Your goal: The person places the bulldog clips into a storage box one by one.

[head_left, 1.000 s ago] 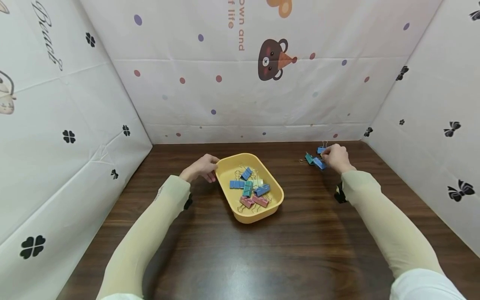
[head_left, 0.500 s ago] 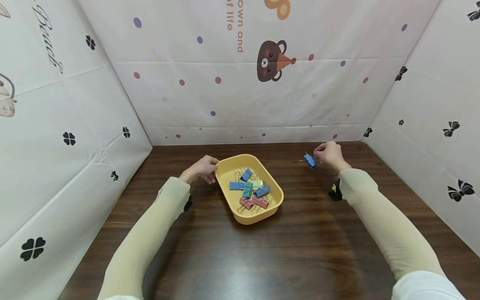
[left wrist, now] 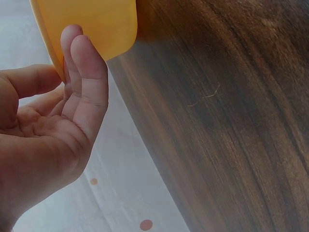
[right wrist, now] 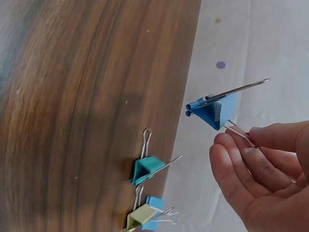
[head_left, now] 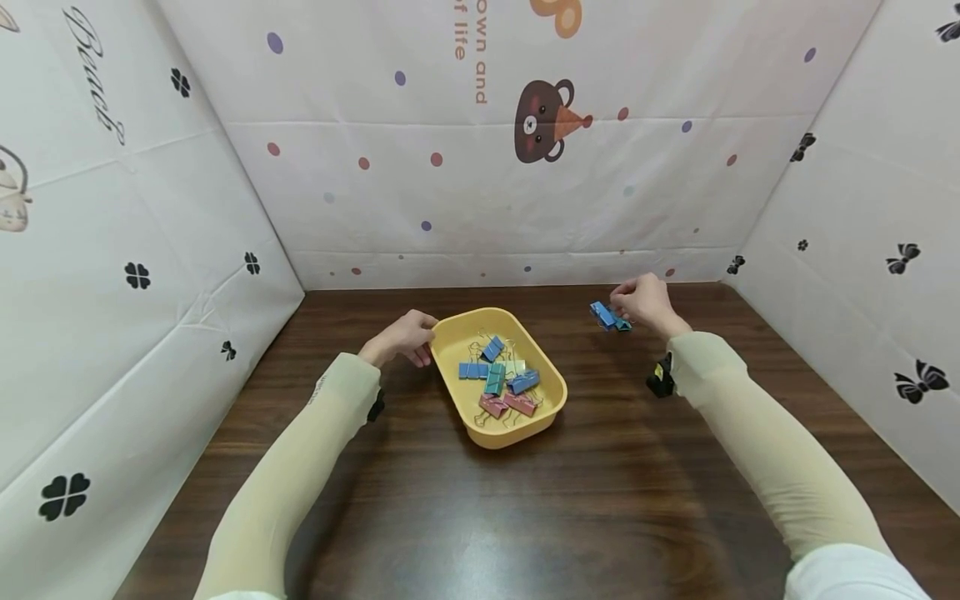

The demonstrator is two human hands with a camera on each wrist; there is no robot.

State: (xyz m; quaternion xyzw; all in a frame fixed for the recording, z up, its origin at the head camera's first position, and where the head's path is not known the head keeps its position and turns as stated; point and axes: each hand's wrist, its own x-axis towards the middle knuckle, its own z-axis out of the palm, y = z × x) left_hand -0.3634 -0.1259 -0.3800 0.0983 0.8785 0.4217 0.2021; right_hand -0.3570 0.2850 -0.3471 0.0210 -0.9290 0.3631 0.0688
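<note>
My left hand (head_left: 405, 337) grips the far left rim of a yellow plastic tray (head_left: 551, 414), thumb on one side of the wall and fingers on the other, as the left wrist view shows. My right hand (head_left: 647, 302) pinches a blue binder clip (right wrist: 212, 108) by one wire handle, up off the table. Below it in the right wrist view lie a teal binder clip (right wrist: 147, 168), a pale yellow one (right wrist: 141, 216) and another blue one (right wrist: 154, 202). Inside the tray are several binder clips, among them a teal one (head_left: 495, 379) and a pink one (head_left: 521, 404).
The dark wooden table (head_left: 480, 517) ends at a white patterned backdrop (head_left: 420, 200) behind. Similar white sheets stand at the left (head_left: 135, 333) and right (head_left: 862, 317). The tray sits at the middle, left of the loose clips.
My right hand has picked up the blue binder clip and moved left with it, over the loose clips. My left hand and the tray stay in place.
</note>
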